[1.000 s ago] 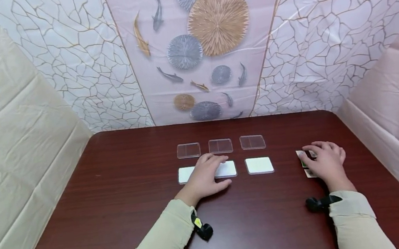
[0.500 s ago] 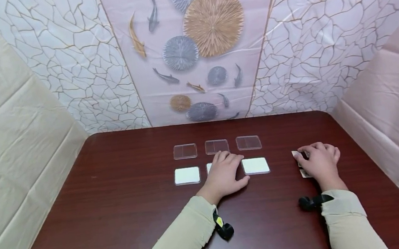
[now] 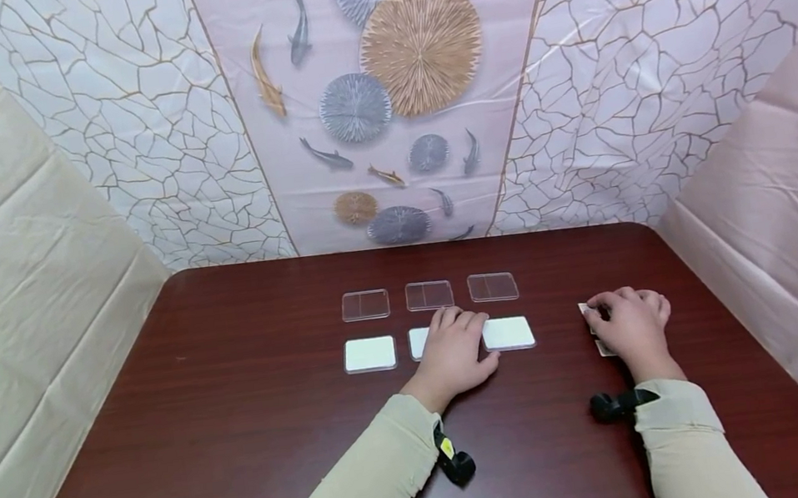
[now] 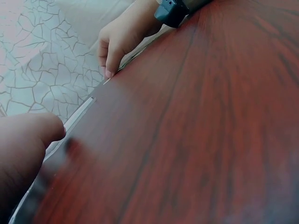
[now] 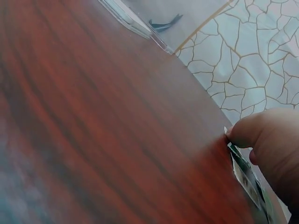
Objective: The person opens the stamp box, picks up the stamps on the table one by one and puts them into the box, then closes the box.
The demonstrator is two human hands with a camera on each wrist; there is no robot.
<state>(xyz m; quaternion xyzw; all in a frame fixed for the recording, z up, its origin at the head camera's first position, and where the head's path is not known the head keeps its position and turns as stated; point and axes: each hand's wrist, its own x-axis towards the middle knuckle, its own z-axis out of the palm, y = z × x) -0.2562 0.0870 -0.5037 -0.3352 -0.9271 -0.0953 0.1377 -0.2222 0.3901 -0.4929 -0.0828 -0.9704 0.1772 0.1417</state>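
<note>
My left hand [image 3: 453, 357] lies low over the middle white-filled case [image 3: 419, 341], its fingers loosely spread. Its fingertips reach the left edge of the right white-filled case [image 3: 509, 334]. A third white-filled case [image 3: 370, 354] sits flat to the left. At the right, my right hand [image 3: 633, 332] bends over several small printed cards [image 3: 605, 348], mostly hidden beneath it. Its thumb and forefinger pinch the edge of one small card, close to the table. In the right wrist view the cards [image 5: 245, 175] show greenish pictures and pale borders under the thumb [image 5: 247, 133].
Behind the white-filled cases lie three clear plastic lids [image 3: 365, 305] in a row. All rest on a dark red-brown wooden table [image 3: 242, 438]. A patterned cloth [image 3: 193, 124] hangs behind its far edge, with pale cloth at both sides.
My left hand has moved right, from over the left and middle cases to the middle and right ones. The right hand stays over the cards, its thumb and forefinger closer together. The view has shifted slightly.
</note>
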